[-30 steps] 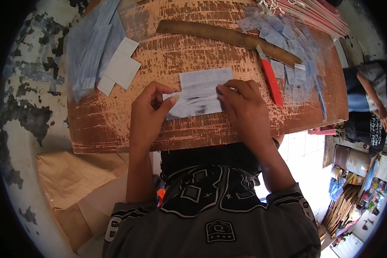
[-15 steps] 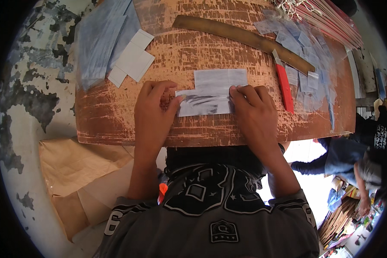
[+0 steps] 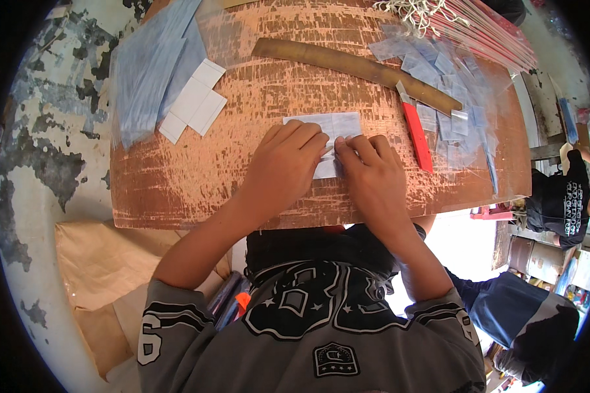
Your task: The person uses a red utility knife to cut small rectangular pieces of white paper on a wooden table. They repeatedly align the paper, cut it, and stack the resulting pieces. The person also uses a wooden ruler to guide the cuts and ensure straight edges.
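At centre, left hand (image 3: 294, 156) and right hand (image 3: 373, 171) pinch one thin, straight-edged, pale-grey, lined sheet (image 3: 347, 124); centre-right, one red-handled knife (image 3: 417, 137).

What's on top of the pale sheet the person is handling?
The left hand covers much of the pale sheet, the right hand some of its right side. An upper band and a lower strip show; anything beneath the hands is hidden.

The left hand (image 3: 286, 157) has free tabletop (image 3: 183, 178) leftward; a red cutter (image 3: 417, 137) obstructs the right hand (image 3: 375, 171) rightward.
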Tool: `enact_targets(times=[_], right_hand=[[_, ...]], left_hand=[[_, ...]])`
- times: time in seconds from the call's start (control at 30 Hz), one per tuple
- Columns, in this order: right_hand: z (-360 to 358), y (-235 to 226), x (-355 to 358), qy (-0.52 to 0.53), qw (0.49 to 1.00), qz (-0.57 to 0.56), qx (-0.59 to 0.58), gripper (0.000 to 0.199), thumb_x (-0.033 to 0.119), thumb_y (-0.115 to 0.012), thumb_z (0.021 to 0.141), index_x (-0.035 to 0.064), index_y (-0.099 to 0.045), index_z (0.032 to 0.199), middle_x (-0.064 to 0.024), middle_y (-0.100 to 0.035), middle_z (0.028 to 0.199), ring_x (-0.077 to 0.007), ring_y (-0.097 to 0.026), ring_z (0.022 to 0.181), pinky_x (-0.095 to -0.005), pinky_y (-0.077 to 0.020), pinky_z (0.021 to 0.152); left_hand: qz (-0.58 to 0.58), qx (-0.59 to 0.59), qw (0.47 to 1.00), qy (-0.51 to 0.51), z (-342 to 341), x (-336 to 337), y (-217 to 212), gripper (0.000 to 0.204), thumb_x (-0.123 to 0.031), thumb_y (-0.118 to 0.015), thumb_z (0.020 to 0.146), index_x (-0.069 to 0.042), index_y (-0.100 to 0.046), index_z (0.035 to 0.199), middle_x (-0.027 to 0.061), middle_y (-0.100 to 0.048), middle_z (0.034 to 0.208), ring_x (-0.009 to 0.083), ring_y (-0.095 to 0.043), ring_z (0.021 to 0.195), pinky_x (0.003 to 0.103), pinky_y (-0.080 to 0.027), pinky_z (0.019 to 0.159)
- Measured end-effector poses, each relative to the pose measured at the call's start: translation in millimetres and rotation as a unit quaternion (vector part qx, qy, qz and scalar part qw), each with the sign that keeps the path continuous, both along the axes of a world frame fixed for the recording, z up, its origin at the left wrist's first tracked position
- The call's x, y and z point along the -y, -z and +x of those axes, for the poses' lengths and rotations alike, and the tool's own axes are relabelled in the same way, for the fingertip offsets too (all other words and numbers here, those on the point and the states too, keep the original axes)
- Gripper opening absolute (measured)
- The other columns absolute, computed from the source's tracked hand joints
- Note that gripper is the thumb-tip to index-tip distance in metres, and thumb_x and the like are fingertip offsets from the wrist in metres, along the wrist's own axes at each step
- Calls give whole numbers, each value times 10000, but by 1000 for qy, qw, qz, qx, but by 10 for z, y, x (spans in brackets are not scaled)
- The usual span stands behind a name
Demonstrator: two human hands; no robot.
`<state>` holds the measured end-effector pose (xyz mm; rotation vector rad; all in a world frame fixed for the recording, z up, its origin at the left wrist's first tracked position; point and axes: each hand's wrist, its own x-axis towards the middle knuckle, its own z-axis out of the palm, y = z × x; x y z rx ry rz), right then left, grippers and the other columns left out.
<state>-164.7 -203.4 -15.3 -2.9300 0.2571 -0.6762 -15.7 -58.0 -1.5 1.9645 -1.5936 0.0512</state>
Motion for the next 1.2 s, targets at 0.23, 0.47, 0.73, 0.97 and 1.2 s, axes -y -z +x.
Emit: enact_targets(times=[0.23, 0.47, 0.73, 0.97, 1.2], right_hand=[[-7, 19, 95, 0, 996, 64, 57, 263, 97, -722, 888, 26, -734, 1141, -76, -647, 1075, -291, -624, 1036, -436, -535, 841], [-237, -228, 645, 247, 962, 107, 56, 373, 242, -842, 894, 40, -645, 1138, -158, -652, 1034, -392, -675, 1029, -498, -585, 831], [-307, -150, 965, 230, 959, 162, 43, 343, 260, -847, 909, 25, -718, 1123, -184, -718, 1020, -394, -721, 885, -482, -582, 785], [-268, -227, 2270, 291, 951, 49, 91, 290, 312, -827, 926, 64, -781, 1068, -168, -748, 1053, -379, -745, 925, -506, -586, 809], [-157, -122, 2450, 314, 948, -25, 47, 372, 319, -844, 909, 97, -763, 1198, -138, -741, 1105, -382, -720, 1036, -492, -580, 865]], left_hand=[[-32, 39, 999, 19, 29, 47, 138, 220, -50, -734, 924, 17, -700, 1131, 164, -678, 1128, 374, -644, 1038, 469, -522, 935], [-45, 59, 997, 9, -23, 70, 150, 220, -49, -733, 939, 16, -694, 1147, 157, -666, 1144, 358, -629, 1038, 443, -530, 936], [-52, 27, 998, 24, 7, 74, 154, 211, -26, -720, 962, 20, -674, 1162, 155, -640, 1141, 368, -596, 1046, 454, -519, 938], [-60, -7, 997, 40, 26, 85, 155, 202, -14, -704, 971, 21, -668, 1167, 156, -639, 1152, 377, -587, 1068, 458, -514, 948], [-71, -18, 997, 37, 54, 40, 187, 221, -18, -704, 971, 26, -677, 1186, 149, -644, 1174, 371, -583, 1095, 459, -509, 975]])
